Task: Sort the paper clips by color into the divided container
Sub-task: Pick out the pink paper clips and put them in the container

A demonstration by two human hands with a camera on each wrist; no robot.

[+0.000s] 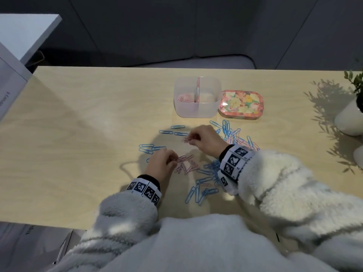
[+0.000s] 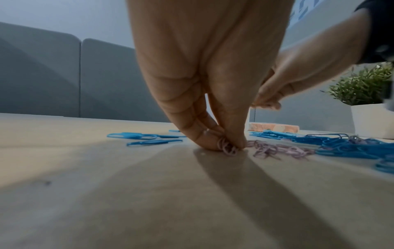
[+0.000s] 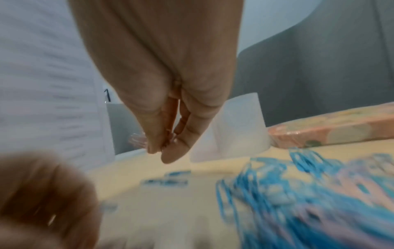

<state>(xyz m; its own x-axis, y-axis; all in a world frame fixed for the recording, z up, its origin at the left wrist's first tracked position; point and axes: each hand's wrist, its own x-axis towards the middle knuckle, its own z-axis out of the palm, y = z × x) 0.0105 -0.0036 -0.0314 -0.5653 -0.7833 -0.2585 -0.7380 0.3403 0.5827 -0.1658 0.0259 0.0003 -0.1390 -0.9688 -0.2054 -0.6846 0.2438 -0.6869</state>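
Blue paper clips (image 1: 227,132) and pink paper clips (image 1: 186,165) lie scattered on the wooden table (image 1: 88,124). A translucent divided container (image 1: 197,97) stands beyond them, with pink clips (image 1: 183,98) in its left compartment. My left hand (image 1: 170,160) pinches pink clips (image 2: 228,147) against the tabletop at the edge of the pink heap. My right hand (image 1: 193,139) is lifted a little above the table and pinches a small bunch of pink clips (image 1: 186,139), short of the container (image 3: 236,128).
A floral tin lid (image 1: 241,104) lies right of the container. A white pot with a green plant (image 1: 351,114) stands at the right edge. A white box (image 1: 11,83) sits at the far left. Grey cushions rise behind the table.
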